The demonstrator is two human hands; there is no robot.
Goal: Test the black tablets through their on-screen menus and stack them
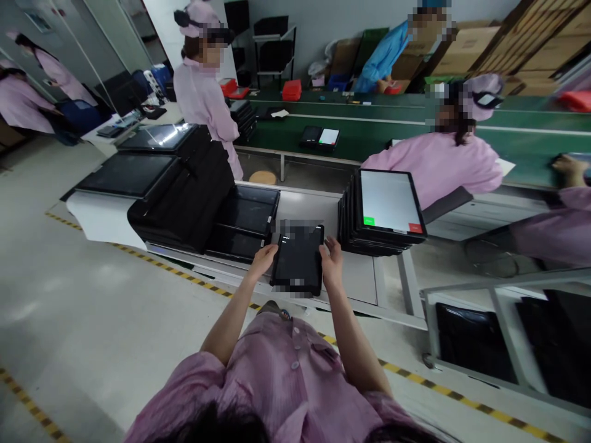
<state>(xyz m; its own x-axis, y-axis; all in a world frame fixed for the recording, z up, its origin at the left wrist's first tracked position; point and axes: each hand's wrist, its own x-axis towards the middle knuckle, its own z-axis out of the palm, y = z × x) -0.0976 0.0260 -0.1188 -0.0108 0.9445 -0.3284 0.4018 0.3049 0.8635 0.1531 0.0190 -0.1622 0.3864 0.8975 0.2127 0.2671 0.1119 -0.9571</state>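
Observation:
A black tablet with a dark screen is held in front of my body, above the light grey bench. My left hand grips its left edge, fingers partly hidden by the tablet. On its right edge my right hand is closed, with some fingers bent beside the frame. To the right of it stands a stack of tablets; the top one shows a white screen with a green and a red patch. Left of my left hand lie dark-screened tablets in low piles.
Tall stacks of black tablets fill the bench's left end. Beyond the bench runs a green conveyor, with co-workers in pink and blue around it. A grey metal cart stands at right. Yellow-black tape marks the floor.

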